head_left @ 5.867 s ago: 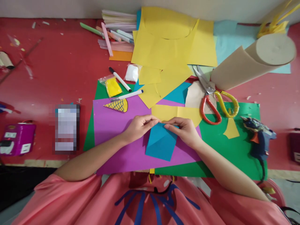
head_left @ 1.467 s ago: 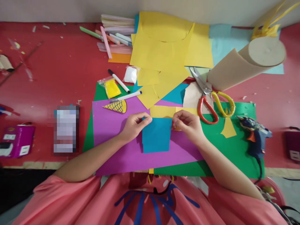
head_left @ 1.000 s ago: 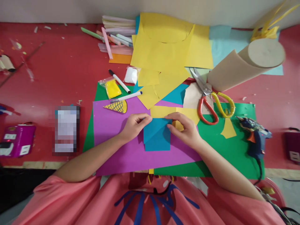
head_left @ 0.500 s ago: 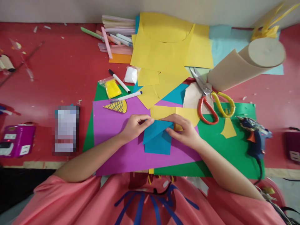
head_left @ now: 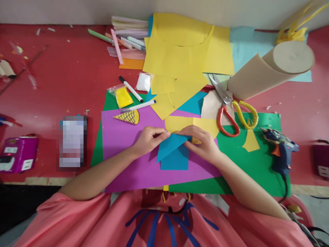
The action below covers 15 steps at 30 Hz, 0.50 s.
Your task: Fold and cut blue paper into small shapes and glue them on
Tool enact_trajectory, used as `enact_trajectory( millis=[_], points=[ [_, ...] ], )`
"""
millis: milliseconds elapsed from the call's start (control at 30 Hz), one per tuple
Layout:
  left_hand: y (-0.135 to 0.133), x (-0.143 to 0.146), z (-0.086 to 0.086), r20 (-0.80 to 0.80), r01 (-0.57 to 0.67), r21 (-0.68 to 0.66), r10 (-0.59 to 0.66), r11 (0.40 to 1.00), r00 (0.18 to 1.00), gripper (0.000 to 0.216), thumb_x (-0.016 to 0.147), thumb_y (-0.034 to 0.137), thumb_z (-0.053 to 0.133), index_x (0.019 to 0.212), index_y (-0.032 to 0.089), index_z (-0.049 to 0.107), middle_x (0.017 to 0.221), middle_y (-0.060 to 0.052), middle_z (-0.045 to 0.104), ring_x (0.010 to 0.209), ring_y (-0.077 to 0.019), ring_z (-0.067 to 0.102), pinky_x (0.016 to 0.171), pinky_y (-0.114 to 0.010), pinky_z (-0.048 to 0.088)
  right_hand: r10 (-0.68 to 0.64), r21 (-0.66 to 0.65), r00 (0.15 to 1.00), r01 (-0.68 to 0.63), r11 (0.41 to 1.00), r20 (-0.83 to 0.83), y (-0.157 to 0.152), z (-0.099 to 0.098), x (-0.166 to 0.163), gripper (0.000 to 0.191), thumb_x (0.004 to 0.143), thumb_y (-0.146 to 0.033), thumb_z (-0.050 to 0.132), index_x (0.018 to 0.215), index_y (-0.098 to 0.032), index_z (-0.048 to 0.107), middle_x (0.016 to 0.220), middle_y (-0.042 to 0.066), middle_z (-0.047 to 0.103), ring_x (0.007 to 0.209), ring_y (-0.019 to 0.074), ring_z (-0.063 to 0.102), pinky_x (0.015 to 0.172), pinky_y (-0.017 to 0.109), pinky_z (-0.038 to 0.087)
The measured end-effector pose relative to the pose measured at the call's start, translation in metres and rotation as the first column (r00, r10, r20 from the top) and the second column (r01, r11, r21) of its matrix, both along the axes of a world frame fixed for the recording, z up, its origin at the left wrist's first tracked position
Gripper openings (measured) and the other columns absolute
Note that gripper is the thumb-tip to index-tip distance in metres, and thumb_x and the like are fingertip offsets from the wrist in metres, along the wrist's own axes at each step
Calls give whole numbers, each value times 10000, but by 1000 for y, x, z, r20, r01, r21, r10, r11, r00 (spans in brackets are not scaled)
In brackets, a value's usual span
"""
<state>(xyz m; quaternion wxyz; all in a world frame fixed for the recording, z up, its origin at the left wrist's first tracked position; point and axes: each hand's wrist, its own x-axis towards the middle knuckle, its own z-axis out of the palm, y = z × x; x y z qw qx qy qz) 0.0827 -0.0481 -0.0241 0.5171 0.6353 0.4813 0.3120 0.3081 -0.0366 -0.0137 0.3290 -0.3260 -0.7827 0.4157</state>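
Between my two hands is a piece of blue paper (head_left: 173, 159), its upper part folded over into a slanting flap. My left hand (head_left: 151, 140) pinches the upper left corner between thumb and fingers. At the upper right, my right hand (head_left: 202, 139) is closed on the paper's edge, with the thumb below and the fingers on top. The paper is just above a purple sheet (head_left: 128, 171). Right behind my fingers lies a yellow paper piece (head_left: 180, 122), partly covered by the right hand. A yellow cone cutout (head_left: 130, 117) with a dark grid lies to the left.
Scissors (head_left: 224, 99) with red and yellow handles lie right of the hands, near a glue gun (head_left: 282, 151) on a green sheet (head_left: 244, 171). A beige roll (head_left: 257, 75) stands behind. Markers (head_left: 138, 105), yellow sheets (head_left: 177, 58) and a blurred phone (head_left: 73, 142) lie around.
The flap of the blue paper slants more steeply, and its lower part has shifted slightly right. Both hands stay nearly in place, still gripping the paper.
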Motion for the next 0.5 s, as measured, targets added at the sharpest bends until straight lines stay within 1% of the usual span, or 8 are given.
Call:
enact_trajectory(
  millis=[100, 167, 233, 267, 333, 367, 433, 500],
  points=[
    [0, -1, -1, 9, -47, -22, 47, 999, 999, 525, 896, 517, 512, 522, 176, 375, 510, 47, 316, 491, -78, 322, 477, -233, 273, -37, -5, 999, 37, 999, 10, -1, -2, 0, 242, 885, -163, 539, 1063, -219, 691, 1001, 85, 721, 943, 206, 672, 829, 362, 545],
    [0, -2, -3, 80, -74, -35, 77, 997, 994, 524, 902, 596, 447, 596, 173, 495, 568, 18, 475, 553, -106, 462, 533, -237, 370, -105, -57, 993, 108, 993, 44, -1, -3, 0, 195, 895, -205, 544, 1002, -225, 705, 951, 67, 736, 880, 202, 684, 786, 346, 548],
    [-1, -3, -7, 201, -62, -36, 68, 997, 977, 538, 892, 665, 393, 837, 176, 611, 763, -35, 630, 720, -153, 597, 643, -258, 460, -192, -125, 977, 203, 971, 94, -2, -4, 0, 163, 898, -249, 559, 961, -219, 706, 893, 50, 740, 783, 185, 681, 710, 310, 538],
    [-1, -3, -9, 259, -70, -21, 73, 997, 963, 527, 864, 681, 439, 956, 190, 607, 826, -40, 651, 760, -160, 619, 657, -256, 473, -231, -159, 966, 249, 955, 120, -3, -4, 0, 161, 898, -270, 566, 958, -211, 703, 855, 41, 735, 729, 172, 669, 668, 292, 525],
    [-1, -1, -12, 284, -116, -8, 114, 993, 952, 500, 782, 567, 667, 1128, 234, 529, 866, -11, 656, 750, -135, 630, 648, -224, 477, -261, -223, 954, 289, 931, 145, -4, -5, 0, 194, 903, -310, 569, 990, -191, 695, 763, 22, 704, 630, 146, 622, 589, 264, 485],
    [-1, 0, -13, 258, -138, -10, 136, 990, 957, 488, 791, 480, 700, 1167, 246, 494, 843, 7, 648, 733, -116, 622, 645, -207, 471, -251, -257, 957, 282, 924, 148, -4, -5, 0, 221, 909, -327, 564, 1018, -183, 690, 717, 11, 679, 595, 136, 595, 559, 255, 464],
    [-1, 3, -12, 231, -161, -19, 161, 987, 960, 434, 832, 369, 681, 1183, 255, 452, 757, 46, 607, 646, -81, 579, 597, -179, 442, -201, -333, 972, 230, 915, 120, -5, -6, -1, 264, 924, -348, 545, 1072, -176, 679, 682, 2, 646, 584, 131, 574, 537, 247, 445],
    [-2, 4, -12, 235, -154, -29, 156, 988, 959, 347, 860, 328, 643, 1127, 253, 435, 697, 72, 562, 573, -62, 527, 549, -167, 409, -161, -432, 987, 157, 888, 30, -6, -7, -2, 285, 928, -362, 543, 1115, -180, 661, 754, 17, 663, 670, 149, 611, 588, 254, 482]
  ],
)
